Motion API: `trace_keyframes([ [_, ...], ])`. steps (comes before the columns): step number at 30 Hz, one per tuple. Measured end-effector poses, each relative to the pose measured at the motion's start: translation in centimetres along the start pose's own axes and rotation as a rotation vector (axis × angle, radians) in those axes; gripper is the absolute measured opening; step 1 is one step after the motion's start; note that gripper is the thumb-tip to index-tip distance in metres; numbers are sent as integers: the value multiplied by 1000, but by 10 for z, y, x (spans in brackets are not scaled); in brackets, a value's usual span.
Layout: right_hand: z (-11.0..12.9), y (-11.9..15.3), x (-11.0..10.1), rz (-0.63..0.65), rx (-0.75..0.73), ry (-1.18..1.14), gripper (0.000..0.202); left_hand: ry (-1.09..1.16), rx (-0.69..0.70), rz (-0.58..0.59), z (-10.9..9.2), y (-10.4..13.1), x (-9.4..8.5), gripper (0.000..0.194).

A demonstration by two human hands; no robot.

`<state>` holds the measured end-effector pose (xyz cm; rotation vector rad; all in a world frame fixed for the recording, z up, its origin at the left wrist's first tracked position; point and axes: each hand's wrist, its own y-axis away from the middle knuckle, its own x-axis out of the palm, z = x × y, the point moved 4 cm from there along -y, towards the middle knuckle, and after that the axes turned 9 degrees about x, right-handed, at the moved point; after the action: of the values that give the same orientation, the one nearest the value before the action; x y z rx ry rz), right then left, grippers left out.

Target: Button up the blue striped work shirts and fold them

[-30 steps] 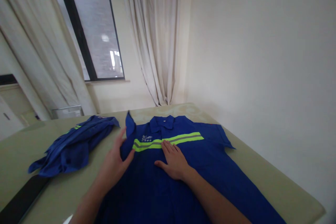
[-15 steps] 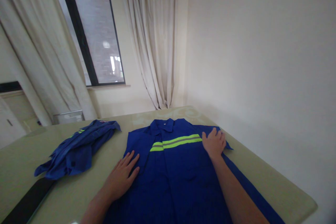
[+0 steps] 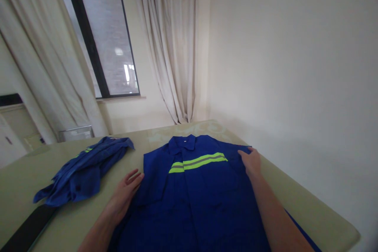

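A dark blue work jacket (image 3: 203, 189) lies front up, its collar at the far end and a yellow-green and grey reflective band across the chest. My left hand (image 3: 125, 193) is beside its left edge, fingers loosely curved and apart, the fingertips at the cloth's side. At the right shoulder, my right hand (image 3: 251, 162) has its fingers bent over the sleeve's outer edge and the thumb on top of the cloth. The fingertips there are partly hidden. Part of the right side of the jacket is covered by my forearm.
A second crumpled blue garment (image 3: 85, 177) with reflective strips lies left on the pale green tabletop (image 3: 307, 201). Near it is a long black flat object (image 3: 31, 226). A wall (image 3: 289, 86) borders the table at right; a curtain (image 3: 180, 47) hangs behind.
My left hand has slid left off the jacket's front to its edge. My right hand has moved outward to the sleeve, and the sleeve corner that stuck out right no longer shows.
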<state>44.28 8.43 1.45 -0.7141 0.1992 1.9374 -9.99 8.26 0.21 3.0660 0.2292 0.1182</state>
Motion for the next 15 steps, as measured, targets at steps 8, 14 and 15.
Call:
trace_keyframes([
  [8, 46, 30, -24, -128, -274, -64, 48, 39, 107, 55, 0, -13, 7, 50],
  [14, 114, 146, -8, 407, -1071, 120, 50, -285, 231, 13, -1, -20, 1, 48],
  [15, 118, 159, -7, 442, -1110, 121, 49, -328, 233, 11, 0, -20, -1, 50],
])
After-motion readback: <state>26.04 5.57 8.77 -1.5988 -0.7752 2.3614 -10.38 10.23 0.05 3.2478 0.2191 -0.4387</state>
